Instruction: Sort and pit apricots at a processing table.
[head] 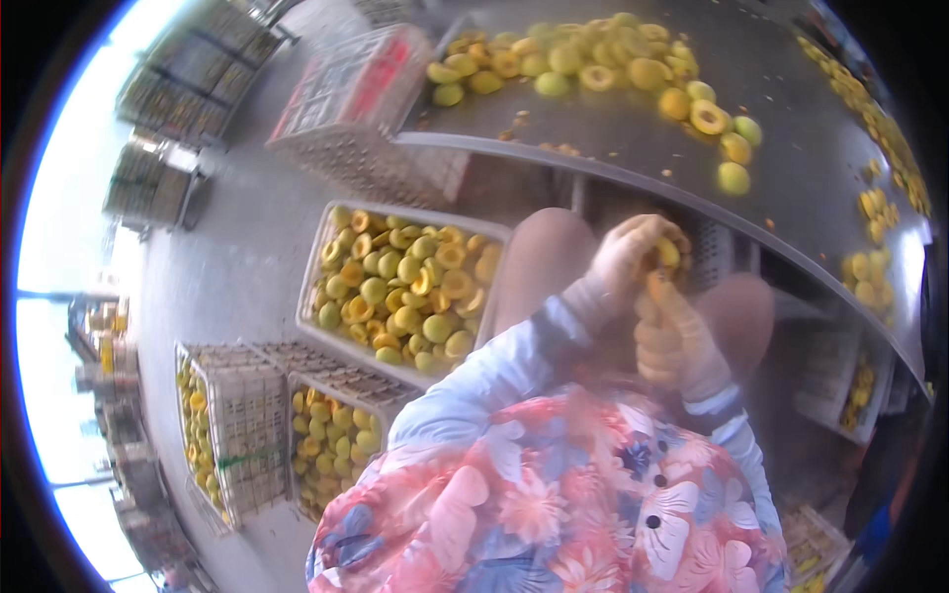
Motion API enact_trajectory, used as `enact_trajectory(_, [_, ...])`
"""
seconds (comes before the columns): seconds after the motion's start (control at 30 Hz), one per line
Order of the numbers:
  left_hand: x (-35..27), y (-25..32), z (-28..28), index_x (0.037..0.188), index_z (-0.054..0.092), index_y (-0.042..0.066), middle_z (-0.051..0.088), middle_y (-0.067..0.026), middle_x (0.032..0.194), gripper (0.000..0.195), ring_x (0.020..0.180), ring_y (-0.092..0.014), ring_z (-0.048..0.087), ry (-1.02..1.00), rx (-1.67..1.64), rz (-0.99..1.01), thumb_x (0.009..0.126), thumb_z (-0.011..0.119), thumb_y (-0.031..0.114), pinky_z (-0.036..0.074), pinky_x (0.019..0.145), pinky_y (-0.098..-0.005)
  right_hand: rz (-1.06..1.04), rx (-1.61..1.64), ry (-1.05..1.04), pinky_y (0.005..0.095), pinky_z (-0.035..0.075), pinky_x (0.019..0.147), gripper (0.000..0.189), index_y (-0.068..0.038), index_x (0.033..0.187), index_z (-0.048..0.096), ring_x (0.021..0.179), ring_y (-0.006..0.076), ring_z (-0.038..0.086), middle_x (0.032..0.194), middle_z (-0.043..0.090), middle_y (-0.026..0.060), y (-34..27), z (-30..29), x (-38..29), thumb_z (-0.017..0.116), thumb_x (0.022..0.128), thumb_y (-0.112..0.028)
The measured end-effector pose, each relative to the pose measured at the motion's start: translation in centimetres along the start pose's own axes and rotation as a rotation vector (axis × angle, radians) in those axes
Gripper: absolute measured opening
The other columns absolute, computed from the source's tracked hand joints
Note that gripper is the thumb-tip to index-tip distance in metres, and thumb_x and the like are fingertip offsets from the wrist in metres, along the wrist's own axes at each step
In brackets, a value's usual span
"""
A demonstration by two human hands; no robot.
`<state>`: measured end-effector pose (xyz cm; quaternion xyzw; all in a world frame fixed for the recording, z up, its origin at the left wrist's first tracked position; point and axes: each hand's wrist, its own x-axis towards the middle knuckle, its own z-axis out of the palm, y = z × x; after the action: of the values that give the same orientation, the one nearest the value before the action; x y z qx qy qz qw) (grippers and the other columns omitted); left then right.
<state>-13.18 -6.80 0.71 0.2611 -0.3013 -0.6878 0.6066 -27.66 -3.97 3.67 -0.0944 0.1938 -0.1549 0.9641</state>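
Note:
In front of my knees, my gloved left hand is curled around a yellow peach piece, which its fingers partly cover. My gloved right hand is just below, its fingers folded and its thumb side up against the fruit. Whether a small tool sits in that right fist is too blurred to make out. Beyond both hands runs the rim of a metal worktable. On it lie a heap of peaches, many halved, and a short trail of them reaching toward me.
Left of my knees stands a crate full of peach halves. Behind it are more filled plastic crates. An upturned-looking white and red crate adjoins the table's left end. Stacked crates stand farther off. More fruit lies at the table's right.

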Motion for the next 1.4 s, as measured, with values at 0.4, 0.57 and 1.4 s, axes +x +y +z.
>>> enact_trajectory(0.4, [2.9,-2.9,0.0,0.093,0.063,-0.001,0.065,-0.0139,0.082,0.028,0.073,-0.025,0.066,-0.190,-0.246,-0.053,0.089,0.068,0.027,0.057,0.065,-0.0355,-0.108,0.016,-0.047,0.0187,0.013,0.030,0.034,-0.017,0.088,0.040,0.034,-0.0007,0.013,0.052,0.018,-0.0110,-0.2,-1.5,-1.2,0.038,0.102,-0.048])
enact_trajectory(0.57, [2.6,-3.2,-0.4,0.097,0.061,0.000,0.065,-0.0131,0.084,0.036,0.073,-0.023,0.066,-0.089,-0.374,-0.107,0.091,0.066,0.035,0.057,0.065,-0.0354,-0.169,-0.213,0.326,0.0202,0.012,0.033,0.034,-0.017,0.086,0.042,0.035,0.0006,0.014,0.052,0.019,-0.0110,-0.1,1.6,-0.3,0.039,0.102,-0.048])
enact_trajectory(1.4, [4.0,-3.5,0.9,0.097,0.061,0.001,0.064,-0.0119,0.090,0.044,0.078,-0.022,0.063,-0.105,-0.063,-0.105,0.093,0.060,0.045,0.053,0.067,-0.0326,-0.153,0.142,-0.091,0.0209,0.018,0.035,0.035,-0.020,0.081,0.045,0.036,0.0039,0.022,0.051,0.026,-0.0098,-1.0,-1.8,-1.1,0.040,0.101,-0.049])
